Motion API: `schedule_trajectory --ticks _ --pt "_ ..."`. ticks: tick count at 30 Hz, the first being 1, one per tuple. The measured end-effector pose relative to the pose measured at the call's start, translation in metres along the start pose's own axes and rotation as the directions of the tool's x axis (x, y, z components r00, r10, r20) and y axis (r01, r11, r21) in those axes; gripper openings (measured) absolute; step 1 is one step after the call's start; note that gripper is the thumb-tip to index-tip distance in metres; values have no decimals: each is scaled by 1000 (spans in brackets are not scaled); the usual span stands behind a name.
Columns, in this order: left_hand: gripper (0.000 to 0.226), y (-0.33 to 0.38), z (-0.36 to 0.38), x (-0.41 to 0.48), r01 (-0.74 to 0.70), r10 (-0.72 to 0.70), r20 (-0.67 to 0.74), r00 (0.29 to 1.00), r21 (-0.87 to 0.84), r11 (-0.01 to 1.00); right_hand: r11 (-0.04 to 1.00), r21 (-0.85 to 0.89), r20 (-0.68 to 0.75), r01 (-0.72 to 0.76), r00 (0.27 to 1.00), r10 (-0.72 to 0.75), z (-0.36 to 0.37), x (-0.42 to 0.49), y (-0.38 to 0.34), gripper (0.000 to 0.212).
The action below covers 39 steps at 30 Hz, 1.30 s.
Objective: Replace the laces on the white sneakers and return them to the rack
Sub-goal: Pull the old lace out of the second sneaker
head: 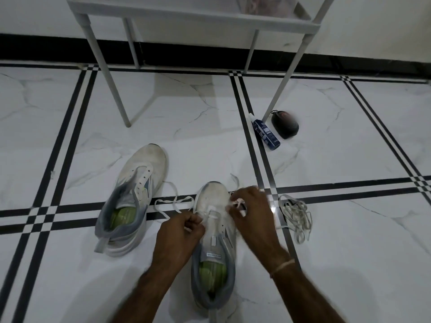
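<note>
White sneaker stands on the marble floor right under my hands, toe pointing away from me. My left hand is curled at its left eyelets, pinching a white lace that loops out to the left. My right hand, fingers bent, pinches the lace's other end at the right eyelets. The second sneaker lies just left, unlaced. A loose tangle of laces lies right. Bare tile stretches ahead to the rack, with a spray bottle beside one of its legs.

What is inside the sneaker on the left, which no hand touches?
Inside the unlaced sneaker a green insole shows at the heel opening. Its front part is covered by the tongue.
</note>
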<state>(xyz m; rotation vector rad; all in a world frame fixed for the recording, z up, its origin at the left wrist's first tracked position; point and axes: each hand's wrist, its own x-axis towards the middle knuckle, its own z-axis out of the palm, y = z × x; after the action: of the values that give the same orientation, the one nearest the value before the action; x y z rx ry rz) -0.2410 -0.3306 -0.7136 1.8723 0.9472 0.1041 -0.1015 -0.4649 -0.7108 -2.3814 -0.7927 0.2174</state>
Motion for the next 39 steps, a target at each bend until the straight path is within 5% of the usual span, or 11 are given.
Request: schedule_trajectory --ticks 8,12,15,18,22,23,27,31,32,35,39 --pt "7 -5 2 3 -18 19 -14 1000 38 999 984 174 209 -31 978 -6 36 -10 -7 4" --pt "7 -8 -1 1 50 -50 -41 998 -3 999 656 668 354 -352 925 136 16 -6 3 7" --pt "5 -7 2 2 41 -41 -22 999 17 999 939 333 254 -89 967 2 27 -7 3 10" --pt "7 -3 2 -1 36 -35 -31 999 22 999 967 252 132 -30 991 -4 43 -7 -2 13" --pt "10 -4 0 -2 40 -39 -29 999 27 999 308 835 353 -456 873 336 20 -3 -8 28" --pt "10 -4 0 -3 42 -41 -33 999 21 999 267 848 372 -458 873 315 15 -5 -7 27" --pt "9 -2 2 -3 34 -33 -32 999 40 999 934 348 241 -84 971 -2 27 -12 -1 12" --pt "10 0 0 -4 24 -23 -26 999 44 999 967 253 152 12 987 -52 43 -11 -6 12" --pt "10 0 -1 -4 17 -16 -29 999 47 999 886 447 159 -125 986 58 38 -7 -9 11" --pt "8 -4 -2 -5 9 -7 -43 999 43 999 228 878 370 -421 899 234 9 -2 -13 15" --pt "9 -3 0 -3 2 0 -39 999 46 999 914 391 292 -109 956 -11 18 -5 -5 11"
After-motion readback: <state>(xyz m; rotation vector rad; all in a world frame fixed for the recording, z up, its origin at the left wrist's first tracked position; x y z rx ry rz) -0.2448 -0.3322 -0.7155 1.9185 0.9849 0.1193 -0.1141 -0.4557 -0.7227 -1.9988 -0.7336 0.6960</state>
